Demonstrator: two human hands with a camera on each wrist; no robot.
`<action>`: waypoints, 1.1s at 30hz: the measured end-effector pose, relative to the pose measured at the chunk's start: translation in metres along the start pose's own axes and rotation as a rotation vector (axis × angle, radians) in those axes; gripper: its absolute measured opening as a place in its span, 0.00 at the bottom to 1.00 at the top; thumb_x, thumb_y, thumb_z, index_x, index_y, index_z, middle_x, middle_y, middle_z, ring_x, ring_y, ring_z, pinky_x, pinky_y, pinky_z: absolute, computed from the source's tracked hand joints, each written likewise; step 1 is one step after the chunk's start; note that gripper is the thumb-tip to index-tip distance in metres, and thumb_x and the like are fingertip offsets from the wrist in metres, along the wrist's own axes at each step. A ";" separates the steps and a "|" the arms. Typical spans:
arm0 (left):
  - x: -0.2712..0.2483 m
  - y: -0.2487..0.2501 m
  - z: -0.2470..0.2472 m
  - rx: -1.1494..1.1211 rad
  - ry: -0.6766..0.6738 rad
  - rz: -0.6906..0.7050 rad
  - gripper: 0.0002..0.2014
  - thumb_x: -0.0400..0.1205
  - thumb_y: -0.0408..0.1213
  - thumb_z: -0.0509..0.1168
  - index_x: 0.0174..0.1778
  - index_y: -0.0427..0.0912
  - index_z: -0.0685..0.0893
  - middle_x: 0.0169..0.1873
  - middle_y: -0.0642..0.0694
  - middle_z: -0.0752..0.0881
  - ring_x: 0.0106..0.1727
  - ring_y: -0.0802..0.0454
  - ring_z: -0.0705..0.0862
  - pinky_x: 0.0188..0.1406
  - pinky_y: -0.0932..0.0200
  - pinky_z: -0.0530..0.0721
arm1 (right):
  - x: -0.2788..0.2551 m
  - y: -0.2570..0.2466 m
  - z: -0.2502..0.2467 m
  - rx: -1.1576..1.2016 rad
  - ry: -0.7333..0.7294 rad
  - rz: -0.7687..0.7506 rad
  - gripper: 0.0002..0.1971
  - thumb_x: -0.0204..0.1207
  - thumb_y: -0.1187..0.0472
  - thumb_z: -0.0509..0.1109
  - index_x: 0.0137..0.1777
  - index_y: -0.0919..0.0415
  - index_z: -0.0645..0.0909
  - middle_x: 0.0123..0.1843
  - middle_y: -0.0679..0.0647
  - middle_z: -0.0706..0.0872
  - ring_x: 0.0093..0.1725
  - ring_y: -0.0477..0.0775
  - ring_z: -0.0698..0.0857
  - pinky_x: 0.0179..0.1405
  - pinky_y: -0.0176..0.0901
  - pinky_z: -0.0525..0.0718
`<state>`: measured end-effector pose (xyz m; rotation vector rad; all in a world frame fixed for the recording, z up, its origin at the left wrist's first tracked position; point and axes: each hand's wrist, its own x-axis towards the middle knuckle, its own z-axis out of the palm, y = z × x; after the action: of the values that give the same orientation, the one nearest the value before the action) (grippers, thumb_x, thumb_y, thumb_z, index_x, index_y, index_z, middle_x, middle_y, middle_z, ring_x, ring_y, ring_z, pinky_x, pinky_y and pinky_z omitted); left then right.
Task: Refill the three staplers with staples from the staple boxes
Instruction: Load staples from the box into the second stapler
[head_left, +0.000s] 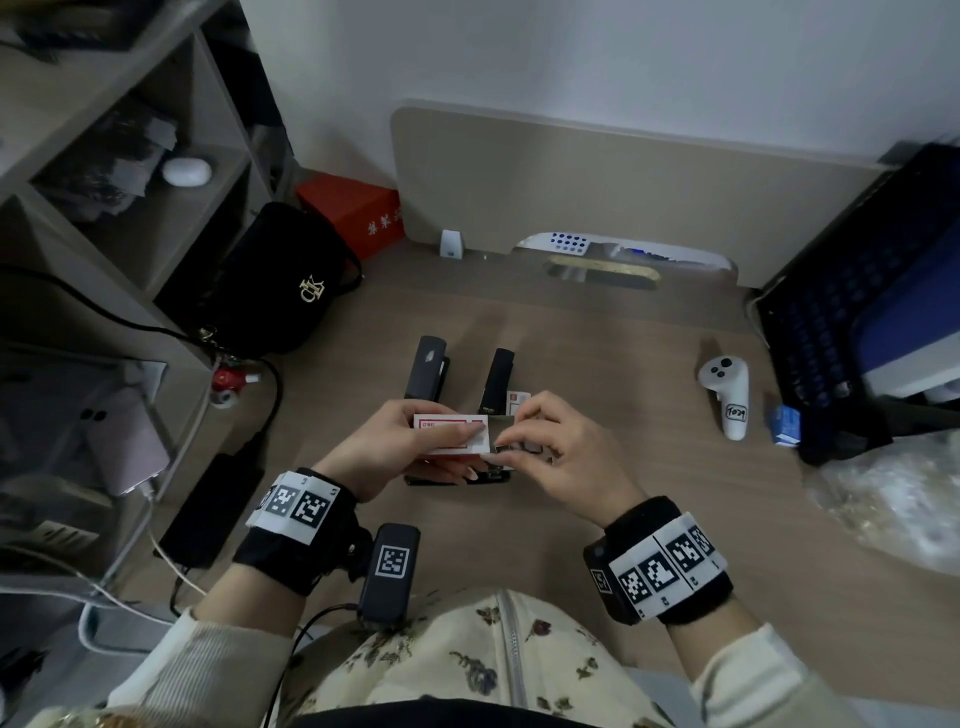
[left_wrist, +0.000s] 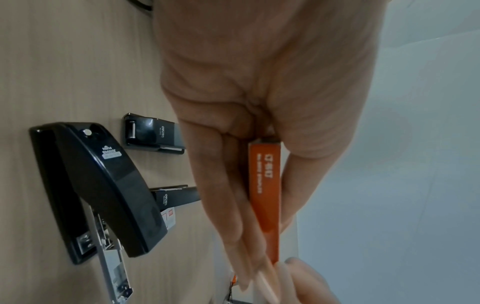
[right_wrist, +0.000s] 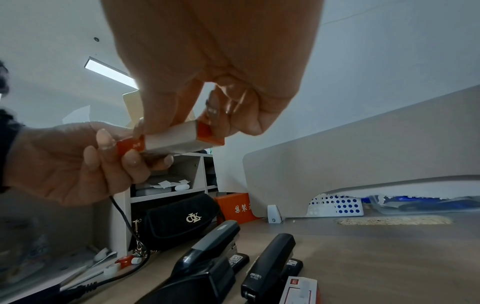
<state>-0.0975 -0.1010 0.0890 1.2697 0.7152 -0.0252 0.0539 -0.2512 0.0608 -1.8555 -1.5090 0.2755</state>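
A small red-and-white staple box (head_left: 449, 434) (left_wrist: 265, 174) is held above the desk, gripped at one end by my left hand (head_left: 470, 449) (left_wrist: 262, 236). My right hand (head_left: 501, 436) (right_wrist: 192, 121) pinches the grey inner tray (right_wrist: 176, 136), which sticks partly out of the sleeve. Under both hands lies a large black stapler (left_wrist: 98, 185) (head_left: 441, 480) with its top swung up and its metal magazine bare. Two shut black staplers (head_left: 428, 369) (head_left: 497, 382) lie behind it. A second staple box (head_left: 517, 402) (right_wrist: 301, 290) rests by the right one.
A black handbag (head_left: 280, 291) and a red carton (head_left: 353, 210) sit at the back left beside the shelf unit (head_left: 130, 182). Black and white cables (head_left: 171, 561) run along the left edge. A white controller (head_left: 727, 395), a small blue box (head_left: 785, 425) and a dark keyboard (head_left: 831, 332) lie right.
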 end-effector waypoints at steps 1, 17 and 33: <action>0.000 -0.001 0.000 0.009 0.000 -0.004 0.11 0.81 0.37 0.69 0.53 0.32 0.88 0.37 0.36 0.92 0.32 0.50 0.91 0.32 0.62 0.88 | 0.000 -0.001 0.000 0.039 0.021 -0.002 0.13 0.73 0.43 0.70 0.44 0.51 0.88 0.46 0.37 0.77 0.36 0.44 0.81 0.31 0.42 0.83; -0.001 -0.015 -0.014 -0.039 0.090 -0.062 0.14 0.80 0.37 0.70 0.56 0.30 0.86 0.41 0.33 0.91 0.34 0.48 0.92 0.33 0.62 0.88 | -0.019 0.047 0.000 0.572 0.113 0.550 0.05 0.66 0.60 0.80 0.39 0.57 0.86 0.37 0.54 0.89 0.36 0.49 0.85 0.36 0.34 0.85; -0.002 -0.026 -0.030 -0.037 0.145 -0.086 0.13 0.80 0.40 0.71 0.55 0.34 0.88 0.41 0.34 0.92 0.37 0.47 0.92 0.39 0.58 0.90 | -0.014 0.092 0.034 0.405 -0.138 0.847 0.14 0.60 0.67 0.84 0.40 0.61 0.81 0.41 0.59 0.86 0.38 0.56 0.84 0.38 0.46 0.84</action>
<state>-0.1236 -0.0838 0.0647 1.2138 0.8909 0.0100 0.1010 -0.2559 -0.0263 -2.0492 -0.5882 1.0309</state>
